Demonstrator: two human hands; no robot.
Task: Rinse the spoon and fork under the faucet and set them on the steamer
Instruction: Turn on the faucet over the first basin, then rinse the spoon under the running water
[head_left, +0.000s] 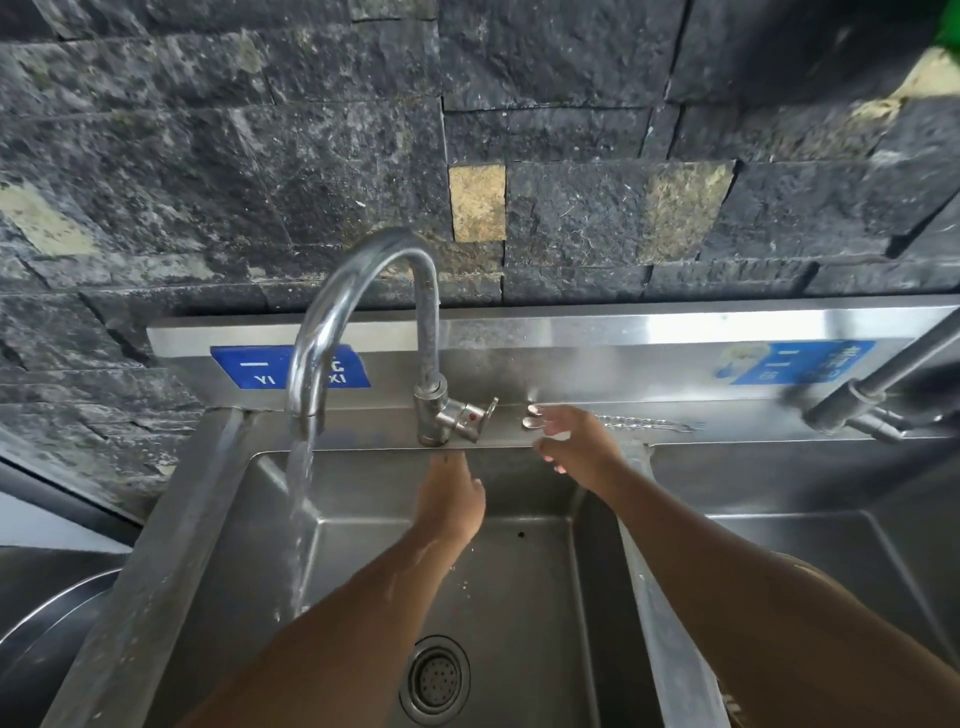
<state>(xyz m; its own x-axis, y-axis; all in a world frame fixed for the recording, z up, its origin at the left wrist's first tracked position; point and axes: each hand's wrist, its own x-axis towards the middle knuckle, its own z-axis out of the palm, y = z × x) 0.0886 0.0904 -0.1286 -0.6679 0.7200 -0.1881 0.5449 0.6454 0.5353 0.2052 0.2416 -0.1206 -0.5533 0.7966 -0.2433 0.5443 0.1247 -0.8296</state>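
The shiny steel spoon and fork (613, 420) lie on the sink's back ledge (519, 439) — long axis left-right, bowls just under the right hand (574, 447), its grip open and empty. The left hand (451, 501), also open, hangs over the basin — farther off.

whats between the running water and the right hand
In the head view, the left hand over the sink and the faucet base with its handle sit between the water and right hand.

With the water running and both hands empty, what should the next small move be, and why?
Probably close the right hand on the utensils lying on the ledge behind the sink: its fingers are spread just above them, nothing is grasped yet, and the faucet already runs for rinsing.
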